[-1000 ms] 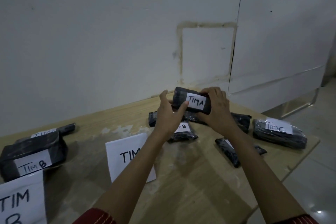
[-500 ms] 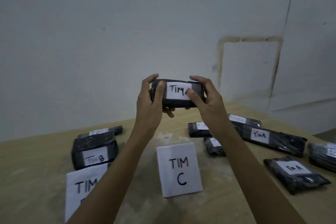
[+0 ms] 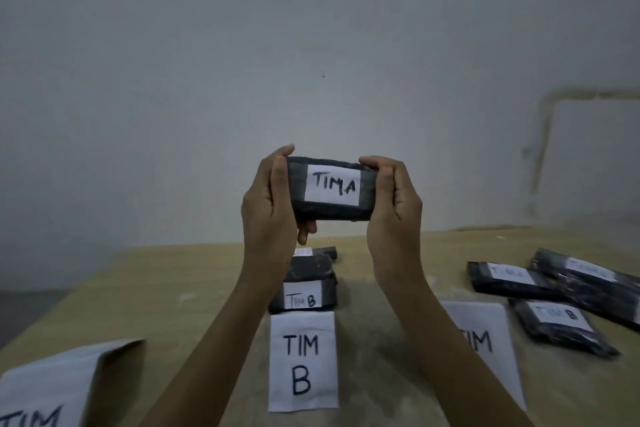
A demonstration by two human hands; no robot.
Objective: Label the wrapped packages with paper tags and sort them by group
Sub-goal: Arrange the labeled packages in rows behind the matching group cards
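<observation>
Your left hand (image 3: 266, 204) and right hand (image 3: 394, 211) each grip one short end of the black wrapped package (image 3: 329, 214), fingers (image 3: 373, 161) curled round it, tag (image 3: 332, 185) reading TIM A facing you. The package is held clear above the table (image 3: 173, 288)

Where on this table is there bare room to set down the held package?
The widest bare patch of table lies beyond the left sheet, left of the TIM B package. A narrower strip runs between that package and the right-hand packages, behind the half-hidden TIM sheet. The right end is crowded.
</observation>
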